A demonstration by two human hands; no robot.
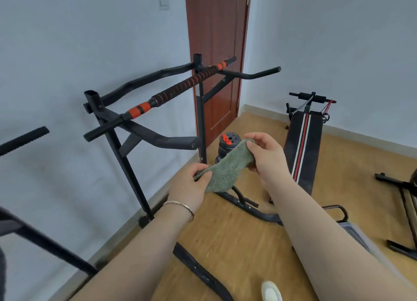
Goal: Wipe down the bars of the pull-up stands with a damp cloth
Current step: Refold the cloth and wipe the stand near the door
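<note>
Left hand (191, 183) and right hand (266, 156) each pinch an end of a fuzzy grey-green terry cloth (225, 167) before a black tubular steel pull-up stand (126, 156), its base partly hidden.

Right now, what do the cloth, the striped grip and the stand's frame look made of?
Cloth: green terry or microfibre, by its nubby pile. Grip: probably foam, matte black with orange bands. Frame: likely painted steel tube, matte black, open hollow top.

Both bare forearms reach forward, hands near each other. The left hand (191, 185) pinches the lower end of the cloth (225, 168); the right hand (267, 157), a little higher, grips its upper end, fingers curled.
</note>
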